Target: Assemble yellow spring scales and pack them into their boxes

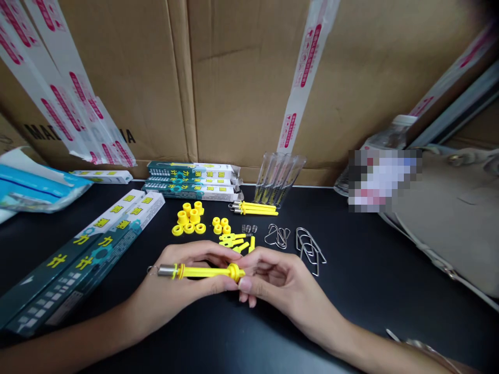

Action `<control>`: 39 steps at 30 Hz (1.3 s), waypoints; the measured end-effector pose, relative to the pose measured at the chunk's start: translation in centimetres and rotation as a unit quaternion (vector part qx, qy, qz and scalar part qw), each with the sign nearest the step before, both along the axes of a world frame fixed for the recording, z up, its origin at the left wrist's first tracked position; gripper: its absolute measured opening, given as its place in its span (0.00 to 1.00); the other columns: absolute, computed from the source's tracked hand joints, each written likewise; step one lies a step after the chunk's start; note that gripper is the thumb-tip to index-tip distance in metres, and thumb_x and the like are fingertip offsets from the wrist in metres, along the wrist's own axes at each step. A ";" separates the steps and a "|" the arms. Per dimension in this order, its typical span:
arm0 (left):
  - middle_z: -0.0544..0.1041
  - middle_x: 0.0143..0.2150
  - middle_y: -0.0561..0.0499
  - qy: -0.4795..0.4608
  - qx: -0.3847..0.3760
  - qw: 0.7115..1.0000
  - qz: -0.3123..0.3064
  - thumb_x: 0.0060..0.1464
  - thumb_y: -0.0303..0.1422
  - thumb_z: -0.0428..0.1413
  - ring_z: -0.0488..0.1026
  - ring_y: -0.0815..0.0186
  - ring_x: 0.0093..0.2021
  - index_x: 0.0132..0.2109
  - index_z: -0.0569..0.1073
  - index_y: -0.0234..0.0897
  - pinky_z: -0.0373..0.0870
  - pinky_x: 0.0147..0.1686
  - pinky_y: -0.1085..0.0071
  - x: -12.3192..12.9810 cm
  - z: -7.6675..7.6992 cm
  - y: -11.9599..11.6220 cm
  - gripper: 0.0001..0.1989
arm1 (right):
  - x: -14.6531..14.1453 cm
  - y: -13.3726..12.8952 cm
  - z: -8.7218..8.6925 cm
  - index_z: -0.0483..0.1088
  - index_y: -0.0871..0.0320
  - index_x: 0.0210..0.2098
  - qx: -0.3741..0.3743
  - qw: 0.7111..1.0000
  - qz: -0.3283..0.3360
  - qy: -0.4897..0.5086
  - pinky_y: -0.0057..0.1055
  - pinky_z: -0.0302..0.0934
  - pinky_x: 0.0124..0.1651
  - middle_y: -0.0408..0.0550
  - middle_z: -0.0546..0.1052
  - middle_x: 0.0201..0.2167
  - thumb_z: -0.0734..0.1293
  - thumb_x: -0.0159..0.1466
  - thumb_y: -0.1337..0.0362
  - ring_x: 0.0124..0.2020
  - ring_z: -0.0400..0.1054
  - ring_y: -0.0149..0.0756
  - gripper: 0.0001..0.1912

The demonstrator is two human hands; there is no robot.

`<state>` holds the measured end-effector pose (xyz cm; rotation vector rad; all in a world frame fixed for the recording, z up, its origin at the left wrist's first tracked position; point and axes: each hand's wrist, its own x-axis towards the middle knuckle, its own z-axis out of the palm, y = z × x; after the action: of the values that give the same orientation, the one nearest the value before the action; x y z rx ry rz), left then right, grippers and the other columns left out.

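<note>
Black desk [234, 348] beneath us, we are gripping a yellow plastic rod [202, 271] crosswise: left hand [171, 306] curled around its shaft, right hand [283, 280] pinching its ringed end between fingers.

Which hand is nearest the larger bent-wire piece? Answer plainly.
Right. The right hand lies just below and left of the bent-wire piece, not touching it. The left hand, around the yellow rod, is farther left.
</note>
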<state>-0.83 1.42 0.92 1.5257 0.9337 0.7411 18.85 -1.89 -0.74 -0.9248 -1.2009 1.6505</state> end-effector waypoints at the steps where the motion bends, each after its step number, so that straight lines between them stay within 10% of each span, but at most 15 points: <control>1: 0.85 0.36 0.55 0.007 0.002 1.000 -0.001 0.50 0.31 0.67 0.81 0.66 0.36 0.42 0.83 0.43 0.76 0.37 0.77 0.0 0.1 0.1 0.10 | 0.0 0.0 0.0 0.77 0.59 0.37 0.002 1.000 0.000 0.002 0.23 0.67 0.33 0.40 0.77 0.26 0.79 0.55 0.59 0.27 0.70 0.26 0.14; 22: 0.80 0.21 0.56 0.024 0.000 0.998 0.063 0.45 0.33 0.69 0.76 0.69 0.22 0.26 0.83 0.42 0.72 0.25 0.78 -0.1 0.4 -0.2 0.04 | 0.1 -0.6 -0.9 0.74 0.57 0.31 0.070 0.991 -0.060 -0.098 0.26 0.70 0.32 0.42 0.81 0.28 0.78 0.57 0.59 0.25 0.74 0.30 0.11; 39: 0.73 0.16 0.57 0.046 0.017 0.993 0.111 0.48 0.36 0.67 0.67 0.73 0.17 0.30 0.84 0.39 0.66 0.20 0.79 -0.1 0.3 0.0 0.06 | 1.0 -0.5 -0.6 0.76 0.52 0.45 0.282 0.911 -0.129 -0.272 0.31 0.68 0.39 0.46 0.79 0.38 0.71 0.66 0.61 0.36 0.74 0.36 0.08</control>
<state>-0.89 1.41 1.24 1.5122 1.1782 0.8533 19.88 -2.36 -1.32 -1.1310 -1.7196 0.7668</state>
